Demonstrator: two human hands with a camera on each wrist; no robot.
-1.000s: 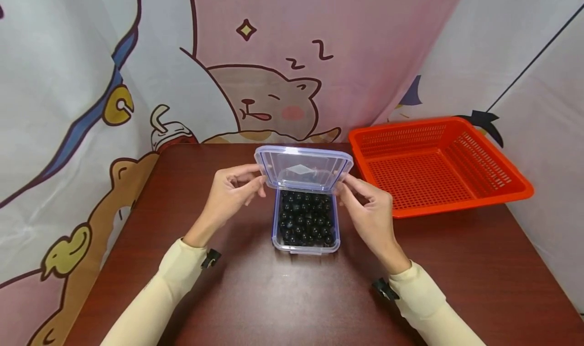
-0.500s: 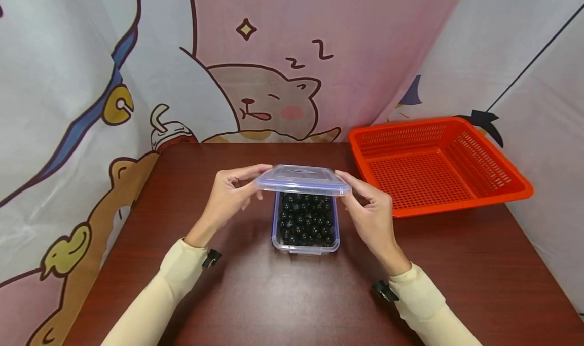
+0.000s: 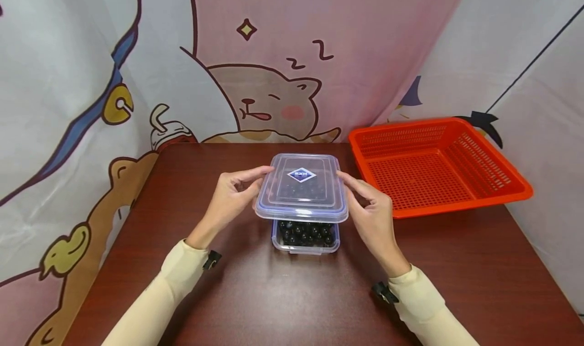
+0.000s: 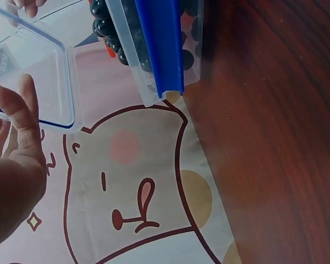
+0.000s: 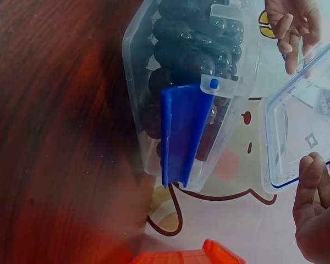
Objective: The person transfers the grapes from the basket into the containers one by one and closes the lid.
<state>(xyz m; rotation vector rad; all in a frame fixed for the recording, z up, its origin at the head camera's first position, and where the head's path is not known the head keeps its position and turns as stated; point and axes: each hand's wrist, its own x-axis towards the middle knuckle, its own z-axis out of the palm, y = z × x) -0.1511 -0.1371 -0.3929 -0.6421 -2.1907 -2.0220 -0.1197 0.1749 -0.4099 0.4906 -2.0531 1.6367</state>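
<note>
A clear plastic lid (image 3: 315, 196) with a blue seal and a diamond label is held above a clear food container (image 3: 306, 251). My left hand (image 3: 231, 196) pinches the lid's left edge between fingers and thumb. At the right edge, my right hand (image 3: 371, 212) grips it the same way. The lid tilts, and a gap shows between it and the container in both wrist views. Glossy black balls (image 3: 307, 233) fill the container; the lid covers the far part of them. Blue side latches hang down: a left latch (image 4: 162, 49) and a right latch (image 5: 181, 135).
An orange-red perforated basket (image 3: 461, 205) stands on the right of the brown table (image 3: 292, 300), beyond my right hand. Cartoon-printed cloth (image 3: 274, 98) hangs behind the table and along its sides.
The lid has swung from nearly upright, through flat, to slope toward me over the container, its label now facing up. Both hands keep hold and have hardly moved.
</note>
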